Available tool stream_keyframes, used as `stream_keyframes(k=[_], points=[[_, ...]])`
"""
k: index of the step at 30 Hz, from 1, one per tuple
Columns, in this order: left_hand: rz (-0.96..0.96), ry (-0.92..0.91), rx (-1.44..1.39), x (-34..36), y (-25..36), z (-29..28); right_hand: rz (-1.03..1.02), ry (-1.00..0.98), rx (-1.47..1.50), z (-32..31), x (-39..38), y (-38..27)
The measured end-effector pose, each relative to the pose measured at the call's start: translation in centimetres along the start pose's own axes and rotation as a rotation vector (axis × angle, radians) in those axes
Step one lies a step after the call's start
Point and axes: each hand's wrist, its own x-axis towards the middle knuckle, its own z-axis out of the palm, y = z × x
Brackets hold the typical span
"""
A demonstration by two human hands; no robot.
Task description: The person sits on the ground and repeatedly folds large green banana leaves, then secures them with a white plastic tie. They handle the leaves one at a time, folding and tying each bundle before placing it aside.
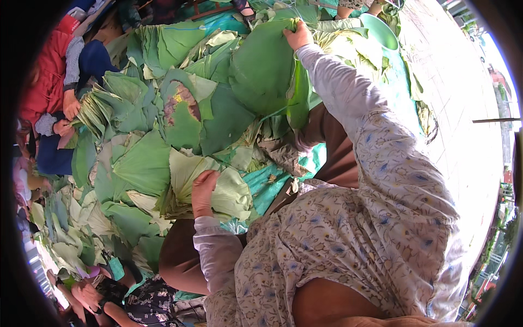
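Note:
With my right arm stretched far out, my right hand (299, 37) pinches the edge of a large green lotus leaf (260, 65), which hangs down and spreads to the left. Part of it folds over below the wrist. My left hand (204, 188) is closed on a folded bundle of paler lotus leaves (233, 193) close to my lap; its fingertips are partly hidden. Between the hands lie more flat lotus leaves (222, 122), and one leaf (181, 109) has a brown and yellow patch.
Lotus leaves cover a green sheet (267, 188). Far right stands a green basin (379, 32) beside pale leaves. At the left, a person in red (52, 71) holds a stack of leaves (95, 113). Another person's arms (90, 294) show at the lower left. Pale paving (452, 82) lies to the right.

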Motion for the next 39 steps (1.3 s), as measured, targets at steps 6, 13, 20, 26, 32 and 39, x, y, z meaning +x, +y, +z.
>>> stream_keyframes(k=[6, 13, 20, 26, 32, 39], points=[[0.378, -0.086, 0.594, 1.5, -4.7, 3.0, -0.344, 0.006, 0.405, -1.4, -2.0, -7.5], [0.578, 0.126, 1.042, -5.5, 5.0, 2.9, -0.534, -0.464, 0.240, 1.5, -9.8, -6.7], [0.746, 0.844, 0.504, -22.3, 8.2, -8.6, -0.434, -0.805, 0.192, 7.3, -17.1, -1.9], [-0.085, 1.313, -0.391, -27.1, -15.4, -21.4, -0.462, -0.889, 0.076, 7.8, -18.9, -3.1], [-0.484, 1.104, -0.410, -22.5, -28.6, -16.7, -0.572, -0.872, -0.015, 6.8, -17.1, -5.1], [-0.495, 1.262, 0.165, -19.1, -34.2, -16.2, -0.572, -0.777, -0.061, 5.2, -12.0, -8.7]])
